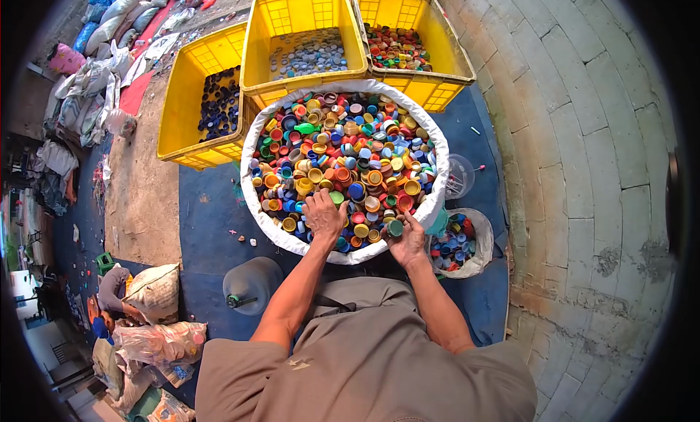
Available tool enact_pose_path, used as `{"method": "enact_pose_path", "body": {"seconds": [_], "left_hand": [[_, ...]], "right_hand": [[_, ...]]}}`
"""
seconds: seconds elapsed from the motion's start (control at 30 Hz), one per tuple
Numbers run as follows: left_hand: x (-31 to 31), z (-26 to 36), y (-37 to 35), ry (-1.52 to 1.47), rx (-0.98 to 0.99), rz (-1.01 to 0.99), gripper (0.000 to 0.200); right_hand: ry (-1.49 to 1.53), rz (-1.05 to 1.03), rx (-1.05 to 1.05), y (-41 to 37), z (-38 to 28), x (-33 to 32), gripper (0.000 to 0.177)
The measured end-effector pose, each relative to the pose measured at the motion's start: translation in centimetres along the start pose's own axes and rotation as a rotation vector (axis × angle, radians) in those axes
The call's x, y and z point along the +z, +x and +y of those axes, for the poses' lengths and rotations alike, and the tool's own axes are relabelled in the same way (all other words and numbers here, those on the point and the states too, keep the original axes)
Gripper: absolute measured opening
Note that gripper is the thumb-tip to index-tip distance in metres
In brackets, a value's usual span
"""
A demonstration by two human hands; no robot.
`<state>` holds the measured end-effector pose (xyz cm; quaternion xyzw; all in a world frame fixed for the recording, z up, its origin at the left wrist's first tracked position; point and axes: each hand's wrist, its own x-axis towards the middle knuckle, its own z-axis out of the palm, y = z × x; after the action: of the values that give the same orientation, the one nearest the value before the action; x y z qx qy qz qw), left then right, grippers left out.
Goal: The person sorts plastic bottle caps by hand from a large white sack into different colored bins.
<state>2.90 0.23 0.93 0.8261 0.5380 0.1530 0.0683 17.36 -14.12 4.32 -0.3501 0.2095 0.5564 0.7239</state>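
Dark green cap (394,229) pinched in right hand (408,242); probably light, stiff, slightly slippery; best held by edge. Left hand (324,215) at mixed caps (356,191); grip not discernible.

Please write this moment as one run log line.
left hand: at mixed caps; right hand: holding green cap; mixed caps: heaped in white-rimmed container; yellow crates: caps inside
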Motion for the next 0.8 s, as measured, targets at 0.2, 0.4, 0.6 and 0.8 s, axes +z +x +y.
{"method": "enact_pose_path", "body": {"seconds": [0.2,0.4,0.6,0.8], "left_hand": [[0.6,-0.1,0.2,-0.045,-0.018,-0.003,0.054],[-0.6,-0.9,-0.3,-0.311,-0.057,0.019,0.055],[-4.3,-4.1,-0.1,-1.832,-0.654,-0.33,0.042],[-6.3,-7.6,-2.0,-2.291,-0.881,-0.281,0.039]], "right_hand": [[-0.163,-0.027,0.036,0.3,0.0,0.4,0.022],[-0.224,-0.122,0.021,0.2,0.6,2.6,0.014],[-0.388,-0.118,0.058,2.4,1.4,2.7,0.028],[-0.624,-0.169,0.009,3.5,2.7,4.5,0.039]]}}
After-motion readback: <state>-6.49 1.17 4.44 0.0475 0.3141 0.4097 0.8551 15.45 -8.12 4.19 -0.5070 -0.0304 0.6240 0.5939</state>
